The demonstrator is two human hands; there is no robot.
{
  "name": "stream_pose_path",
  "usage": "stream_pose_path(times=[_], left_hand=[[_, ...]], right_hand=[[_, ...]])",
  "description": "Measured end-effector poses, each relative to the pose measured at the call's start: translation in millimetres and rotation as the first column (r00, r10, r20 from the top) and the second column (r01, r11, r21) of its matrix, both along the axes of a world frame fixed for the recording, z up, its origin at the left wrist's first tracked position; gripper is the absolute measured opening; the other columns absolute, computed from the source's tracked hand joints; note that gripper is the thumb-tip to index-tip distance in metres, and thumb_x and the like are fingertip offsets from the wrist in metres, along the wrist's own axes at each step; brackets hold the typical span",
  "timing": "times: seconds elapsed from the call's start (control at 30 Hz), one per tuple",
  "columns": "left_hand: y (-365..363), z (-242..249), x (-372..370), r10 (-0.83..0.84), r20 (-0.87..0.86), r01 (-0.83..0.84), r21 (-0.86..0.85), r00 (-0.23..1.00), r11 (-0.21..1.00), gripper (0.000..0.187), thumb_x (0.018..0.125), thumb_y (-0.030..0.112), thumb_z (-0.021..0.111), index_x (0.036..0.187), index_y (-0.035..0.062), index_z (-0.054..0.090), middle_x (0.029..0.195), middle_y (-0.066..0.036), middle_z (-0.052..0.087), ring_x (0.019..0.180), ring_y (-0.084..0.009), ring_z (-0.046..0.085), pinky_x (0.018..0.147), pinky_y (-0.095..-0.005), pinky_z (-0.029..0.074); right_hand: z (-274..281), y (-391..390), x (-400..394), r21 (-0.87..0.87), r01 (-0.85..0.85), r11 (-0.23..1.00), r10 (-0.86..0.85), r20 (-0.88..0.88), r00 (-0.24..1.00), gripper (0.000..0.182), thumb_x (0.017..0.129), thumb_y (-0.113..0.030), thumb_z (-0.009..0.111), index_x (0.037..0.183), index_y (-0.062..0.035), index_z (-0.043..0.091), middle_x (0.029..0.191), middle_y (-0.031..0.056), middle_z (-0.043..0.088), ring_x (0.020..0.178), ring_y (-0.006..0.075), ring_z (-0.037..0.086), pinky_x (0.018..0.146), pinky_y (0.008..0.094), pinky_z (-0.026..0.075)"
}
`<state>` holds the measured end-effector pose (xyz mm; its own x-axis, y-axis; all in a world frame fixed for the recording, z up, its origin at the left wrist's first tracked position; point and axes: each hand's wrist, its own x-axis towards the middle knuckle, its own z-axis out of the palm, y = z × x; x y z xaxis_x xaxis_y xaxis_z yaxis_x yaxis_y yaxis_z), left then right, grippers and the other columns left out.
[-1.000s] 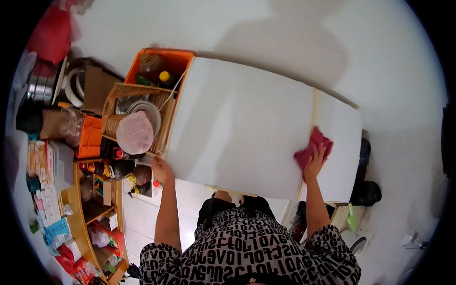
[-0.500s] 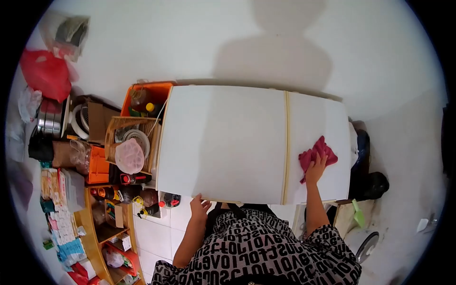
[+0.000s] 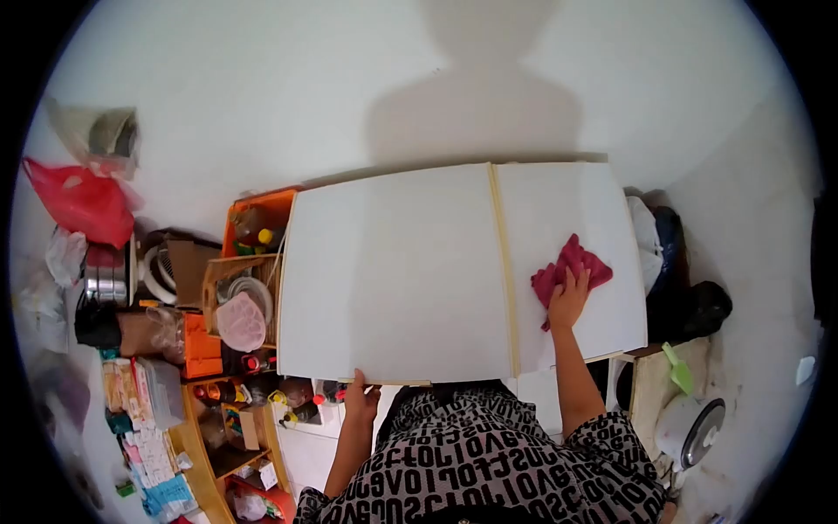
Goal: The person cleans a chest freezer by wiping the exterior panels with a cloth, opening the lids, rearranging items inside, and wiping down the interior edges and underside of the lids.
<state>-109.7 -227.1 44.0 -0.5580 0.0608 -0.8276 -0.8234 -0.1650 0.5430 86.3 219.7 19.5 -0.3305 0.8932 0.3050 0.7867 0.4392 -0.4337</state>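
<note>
Head view: the red cloth [image 3: 573, 256] has crossed the yellowish strip [image 3: 504, 262] onto the white surface's [image 3: 401, 271] right section, so contact looks confined there! Right hand [image 3: 569, 301] lies on it, grip spread; left hand [image 3: 358, 406], loosely open, now meets the near edge.

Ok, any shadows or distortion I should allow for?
Head view: soft head-and-shoulders shadow on the wall, fainter shade across part of the white surface; same view: wide-angle bowing of its far edge, black corners, maroon cloth clear.
</note>
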Motion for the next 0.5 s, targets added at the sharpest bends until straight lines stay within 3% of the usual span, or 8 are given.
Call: stream_pose_path(times=[0.17,0.2,0.27,0.33,0.37,0.4,0.43,0.5], left_hand=[[14,127,-12,-0.024,-0.3,0.076,0.162,0.954,0.984,0.021,0.093,0.019,0.059,0.111,0.0084,0.058,0.097,-0.004,0.067,0.081,-0.0172,0.063,0.063,-0.0265,0.048],[20,153,-17,-0.048,-0.434,0.157,0.22,0.899,0.963,0.022,0.092,0.016,0.059,0.111,0.0057,0.058,0.101,-0.004,0.066,0.085,-0.0161,0.063,0.071,-0.0281,0.051],[37,197,-28,0.109,-0.526,0.081,0.325,0.843,0.942,0.025,0.089,0.013,0.06,0.112,0.0028,0.058,0.109,-0.005,0.064,0.092,-0.0151,0.061,0.089,-0.0336,0.051],[62,247,-40,0.114,-0.69,0.093,0.256,0.715,0.962,0.058,0.083,0.012,0.059,0.135,-0.0026,0.037,0.122,-0.024,0.057,0.12,-0.0325,0.055,0.101,-0.0416,0.048],[69,257,-49,0.194,-0.727,0.118,0.354,0.659,0.928,0.072,0.082,0.012,0.057,0.143,-0.004,0.022,0.13,-0.036,0.046,0.127,-0.0436,0.047,0.106,-0.0455,0.042],[87,274,-56,0.203,-0.838,0.312,0.397,0.506,0.863,0.074,0.084,0.011,0.056,0.145,-0.0042,0.018,0.135,-0.04,0.038,0.13,-0.0479,0.041,0.112,-0.0487,0.034],[107,291,-63,0.208,-0.856,0.31,0.382,0.473,0.871,0.071,0.087,0.009,0.055,0.146,-0.0037,0.018,0.136,-0.041,0.037,0.133,-0.0489,0.037,0.115,-0.0506,0.028],[132,299,-93,0.096,-0.974,0.42,0.177,0.206,0.89,0.062,0.091,0.006,0.053,0.145,-0.0017,0.024,0.14,-0.035,0.037,0.134,-0.0433,0.038,0.115,-0.0487,0.027]], right_hand=[[1,-3,-5,0.007,-0.002,1.0,0.003,-0.077,0.997,0.044,0.081,-0.007,0.053,0.125,-0.0071,0.058,0.147,0.0144,0.039,0.14,0.0354,0.03,0.113,0.0528,0.025],[1,-2,-3,0.006,-0.006,1.0,0.007,-0.071,0.997,0.044,0.081,-0.007,0.053,0.125,-0.0071,0.058,0.147,0.0144,0.039,0.14,0.0354,0.03,0.113,0.0528,0.025],[-2,-3,-4,0.05,-0.002,0.999,0.004,-0.037,0.999,0.044,0.082,-0.008,0.053,0.125,-0.0079,0.058,0.148,0.0135,0.039,0.14,0.035,0.03,0.113,0.0529,0.025],[3,-5,-7,0.024,0.002,1.0,-0.001,-0.037,0.999,0.044,0.082,-0.008,0.054,0.126,-0.0083,0.058,0.148,0.0132,0.04,0.14,0.0348,0.031,0.113,0.0531,0.025],[5,-7,-8,0.002,0.02,1.0,-0.02,-0.04,0.999,0.044,0.082,-0.009,0.054,0.126,-0.0087,0.058,0.148,0.0129,0.04,0.14,0.0346,0.031,0.112,0.0534,0.025],[6,-8,-8,0.027,0.01,1.0,-0.008,-0.057,0.998,0.044,0.082,-0.01,0.054,0.126,-0.0093,0.058,0.147,0.0125,0.04,0.14,0.0346,0.031,0.112,0.0544,0.025],[4,-8,-7,0.025,-0.002,1.0,0.003,-0.052,0.999,0.044,0.082,-0.01,0.054,0.126,-0.0093,0.058,0.147,0.0125,0.04,0.14,0.0346,0.031,0.112,0.0544,0.025],[0,-6,-9,0.039,0.025,0.999,-0.025,0.011,1.0,0.043,0.083,-0.01,0.053,0.126,-0.0098,0.058,0.147,0.0126,0.04,0.14,0.0344,0.031,0.112,0.0553,0.026]])
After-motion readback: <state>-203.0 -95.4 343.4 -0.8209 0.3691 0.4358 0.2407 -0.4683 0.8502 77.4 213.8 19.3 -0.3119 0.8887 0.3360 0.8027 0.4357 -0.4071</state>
